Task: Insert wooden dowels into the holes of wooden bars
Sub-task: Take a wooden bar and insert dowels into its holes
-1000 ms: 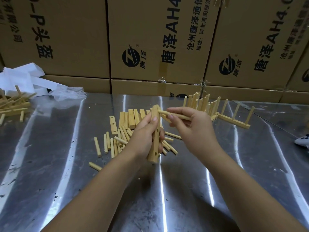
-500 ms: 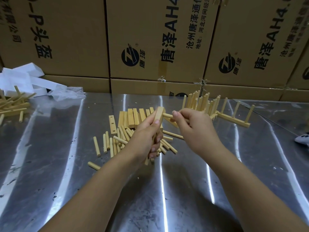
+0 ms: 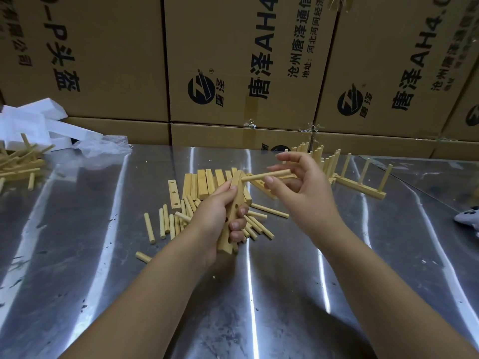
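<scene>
Head view: I gripped a pale, drilled wooden bar (image 3: 234, 206) in my left hand (image 3: 220, 216), just in front of the flat stack of spare wooden bars (image 3: 204, 183) on the steel table (image 3: 285, 281).
Left hand: my fingers curled round the bar's middle. The bar stood near upright, its top leaning toward the stack.
Right hand (image 3: 305, 187): to the right of the stack, it loosely pinched a short round wooden dowel (image 3: 267, 175) between thumb and one finger, the other fingers spread.
Dowel: it lay crosswise with its left tip at the bar's top hole. I could not tell how deep it sat.
Doing it well: I judged the dowel should stay square to the bar and be pushed straight along its axis, with the left hand bracing.
Risk: a slanted push could jam it.
Spares: loose dowels (image 3: 166, 224) lay just left of the stack.
</scene>
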